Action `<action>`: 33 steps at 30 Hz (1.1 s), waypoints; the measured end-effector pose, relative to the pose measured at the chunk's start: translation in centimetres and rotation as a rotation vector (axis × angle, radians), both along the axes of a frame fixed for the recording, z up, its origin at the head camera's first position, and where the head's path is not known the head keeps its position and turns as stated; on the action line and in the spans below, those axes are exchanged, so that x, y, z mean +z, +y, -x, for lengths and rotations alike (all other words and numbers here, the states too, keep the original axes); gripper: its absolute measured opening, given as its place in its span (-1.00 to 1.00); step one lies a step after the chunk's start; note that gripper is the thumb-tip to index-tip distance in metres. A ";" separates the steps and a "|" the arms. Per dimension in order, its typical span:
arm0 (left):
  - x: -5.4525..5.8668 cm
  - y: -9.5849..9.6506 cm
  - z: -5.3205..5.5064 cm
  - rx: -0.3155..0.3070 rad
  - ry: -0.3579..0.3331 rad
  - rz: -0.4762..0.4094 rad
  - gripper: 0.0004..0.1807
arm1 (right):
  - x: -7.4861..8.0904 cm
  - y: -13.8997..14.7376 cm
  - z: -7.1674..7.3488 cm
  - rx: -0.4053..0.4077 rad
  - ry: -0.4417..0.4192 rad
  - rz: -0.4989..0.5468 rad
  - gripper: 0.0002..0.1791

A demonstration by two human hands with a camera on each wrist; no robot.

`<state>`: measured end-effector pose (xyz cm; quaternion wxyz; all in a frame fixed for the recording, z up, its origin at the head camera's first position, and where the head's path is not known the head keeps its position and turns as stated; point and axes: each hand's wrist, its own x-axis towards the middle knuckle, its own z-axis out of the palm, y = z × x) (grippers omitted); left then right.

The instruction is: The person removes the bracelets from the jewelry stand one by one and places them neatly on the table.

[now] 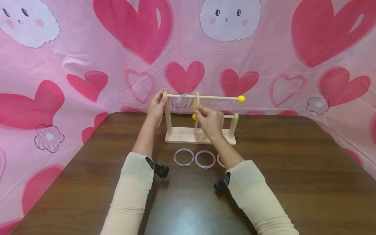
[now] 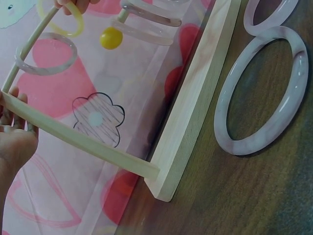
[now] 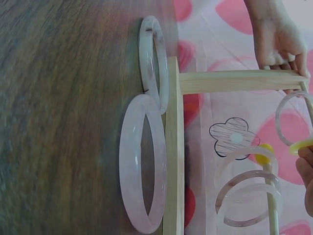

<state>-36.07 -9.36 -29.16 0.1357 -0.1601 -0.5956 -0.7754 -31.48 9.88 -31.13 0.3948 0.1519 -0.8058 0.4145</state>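
Observation:
A wooden bangle stand (image 1: 188,135) with two rods stands on the table. My left hand (image 1: 155,109) grips the top of its tall post (image 2: 83,137), where the upper rod (image 1: 218,97) begins. With thumb and fingers, my right hand (image 1: 211,122) pinches a yellow bangle (image 1: 197,101) hanging round that rod. Between the two hands, a pale translucent bangle (image 2: 44,72) also hangs on the upper rod. Several pale and brownish bangles (image 3: 239,223) hang on the lower rod, partly hidden behind my right hand in the head view.
In front of the stand, a whitish bangle (image 1: 175,160) and a lavender bangle (image 1: 196,160) lie flat on the brown table (image 1: 293,169). A yellowish bangle (image 1: 219,161) is partly covered by my right forearm. Yellow balls cap the upper rod (image 1: 241,99) and lower rod (image 2: 111,38). A pink heart-patterned cloth (image 1: 188,42) hangs behind.

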 end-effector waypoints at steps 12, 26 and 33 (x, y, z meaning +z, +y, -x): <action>0.0 0.0 -0.1 0.009 0.002 -0.002 -0.68 | -0.1 0.2 -0.1 0.032 0.108 0.037 -0.84; 0.1 0.0 -0.1 0.007 -0.007 0.008 -0.64 | -0.5 0.7 -0.1 0.022 0.128 0.088 -0.84; 0.0 0.1 -0.1 0.007 -0.007 -0.003 -0.63 | -0.8 0.9 -0.1 0.046 0.127 0.125 -0.83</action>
